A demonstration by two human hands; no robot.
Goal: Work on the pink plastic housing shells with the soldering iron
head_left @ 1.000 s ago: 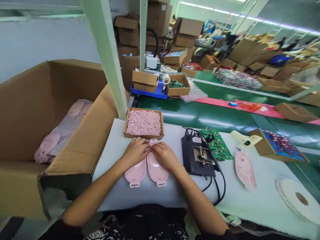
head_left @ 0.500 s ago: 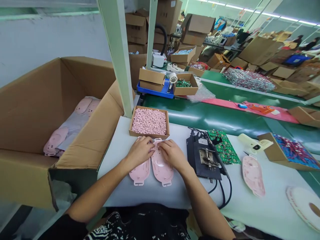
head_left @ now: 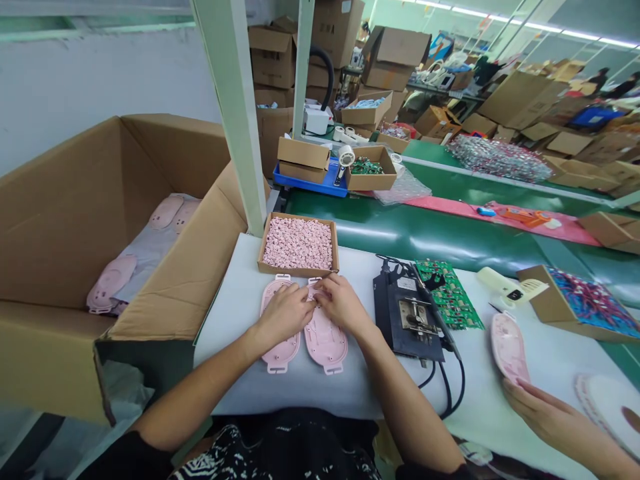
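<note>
Two pink shells [head_left: 304, 325] lie side by side on the white counter [head_left: 240, 313], centre of the frame, just below a tray of pink bits [head_left: 299, 244]. Left hand [head_left: 285, 312] rests on the left shell, fingers curled down; right hand [head_left: 341, 305] on the right shell, fingertips pinched near the seam where the two meet. Whether either holds a small bit I cannot tell; the fingers hide it. Risks, as judgement: shells lie loose and unclamped, so a push could slide one off line or over the other; a small bit dropped here would be hard to spot on the pale counter; the right forearm runs close to the black fixture [head_left: 407, 319] and its cables [head_left: 443, 387], which an elbow could snag. A co-worker's hand [head_left: 537, 410], lower right of the frame, touches a third shell [head_left: 507, 347]; crossed reaches could jostle it. Big carton [head_left: 100, 233] at left holds more pink shells. Circuit boards [head_left: 447, 293] lie right of the fixture. Writing: a small label on the fixture and print on the far cartons, upper centre, are too small to read; no brand is legible.
</note>
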